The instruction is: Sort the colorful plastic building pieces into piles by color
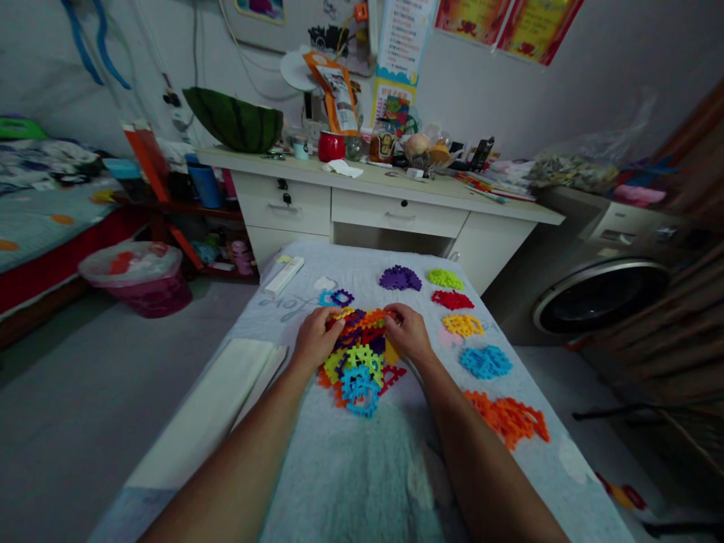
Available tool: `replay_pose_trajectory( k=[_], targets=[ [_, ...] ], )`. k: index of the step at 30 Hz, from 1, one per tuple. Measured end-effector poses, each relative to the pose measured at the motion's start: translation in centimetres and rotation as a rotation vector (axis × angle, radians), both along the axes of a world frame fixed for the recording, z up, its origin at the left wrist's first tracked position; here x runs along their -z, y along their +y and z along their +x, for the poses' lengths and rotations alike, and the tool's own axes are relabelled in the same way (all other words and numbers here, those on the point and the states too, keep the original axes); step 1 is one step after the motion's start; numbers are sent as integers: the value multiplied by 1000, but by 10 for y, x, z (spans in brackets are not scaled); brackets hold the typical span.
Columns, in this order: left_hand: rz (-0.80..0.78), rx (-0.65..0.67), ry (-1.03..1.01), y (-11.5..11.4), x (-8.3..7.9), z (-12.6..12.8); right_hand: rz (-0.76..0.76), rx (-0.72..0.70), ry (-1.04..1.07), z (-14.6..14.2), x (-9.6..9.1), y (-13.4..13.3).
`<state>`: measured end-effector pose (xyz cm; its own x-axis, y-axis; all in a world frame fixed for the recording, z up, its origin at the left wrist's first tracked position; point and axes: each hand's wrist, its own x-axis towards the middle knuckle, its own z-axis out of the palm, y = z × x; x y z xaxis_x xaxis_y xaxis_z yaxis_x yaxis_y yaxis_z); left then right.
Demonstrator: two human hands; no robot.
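Both of my hands are at a mixed heap of notched plastic building pieces [362, 369] in the middle of the cloth-covered table [333, 483]. My left hand [317, 337] pinches the left end of a row of orange and yellow pieces [367, 320] on top of the heap. At the row's right end, my right hand [409, 332] has its fingers closed on an orange piece. Blue, lime and red pieces show lower in the heap. Just beyond my left hand lie a blue and a purple piece [342, 297]. Whether the row's pieces are joined, I cannot tell.
Piles sorted by colour line the right: purple [400, 278], lime [446, 279], red [452, 299], yellow [462, 325], blue [486, 362] and orange [512, 419]. A white box [284, 276] lies far left. Beyond the table stands a white desk [288, 204]; a washing machine [599, 264] is right.
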<state>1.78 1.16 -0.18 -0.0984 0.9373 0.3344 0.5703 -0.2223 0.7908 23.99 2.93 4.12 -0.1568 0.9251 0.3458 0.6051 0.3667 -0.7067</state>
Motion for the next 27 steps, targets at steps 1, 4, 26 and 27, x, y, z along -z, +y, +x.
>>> replay_pose_trajectory(
  k=[1, 4, 26, 27],
  targets=[
    [-3, 2, -1, 0, -1, 0, -12, 30, 47, 2, 0, 1],
    [-2, -4, -1, -1, -2, 0, -25, 124, 128, 9, 1, 3],
    [32, -22, -8, -2, -6, 1, -141, 32, -392, 24, 17, 12],
    [36, -22, -9, -1, -5, 1, -134, 10, -433, 23, 15, 10]
  ],
)
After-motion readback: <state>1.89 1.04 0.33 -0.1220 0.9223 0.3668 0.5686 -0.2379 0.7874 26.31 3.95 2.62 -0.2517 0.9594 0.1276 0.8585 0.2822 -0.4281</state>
